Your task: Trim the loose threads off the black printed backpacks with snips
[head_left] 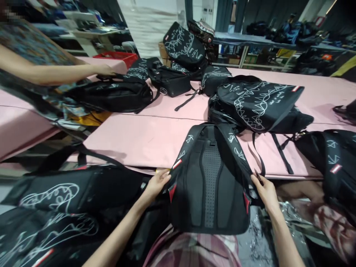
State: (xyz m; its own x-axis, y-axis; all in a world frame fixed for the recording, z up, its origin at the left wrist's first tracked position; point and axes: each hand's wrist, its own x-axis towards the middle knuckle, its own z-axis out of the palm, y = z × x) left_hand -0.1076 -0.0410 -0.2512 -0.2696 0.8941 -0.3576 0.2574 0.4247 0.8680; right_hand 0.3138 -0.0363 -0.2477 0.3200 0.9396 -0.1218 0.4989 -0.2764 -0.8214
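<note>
- Because the pink table [133, 144] appears to bear the top end of the work, its edge probably serves best as a rest, sparing the fingers the weight.
- Behind, a printed bag [261, 100] lies close against the top; a little room between the two would likely prevent snagging.
- The black backpack [211, 178] is between both hands, back panel up, top over the table edge, bottom above the person's lap [194, 250]. Holding it square and evenly taut should suit a check of the panel.
- The left strap [185, 148] and right strap [236, 148] run down the sides; they seem best spread flat, without twists.
- The left hand [159, 181] pinches the left strap's outer edge lightly. The right hand [263, 187] is curled at the right strap's edge, a tool between its fingers; how firmly it also grips the strap, I cannot tell.
- Red tabs [172, 193] show at both sides, worth comparing for evenness.
- The dark tool [259, 177] is thin and pointed; its tip would best face away from the fabric.
</note>
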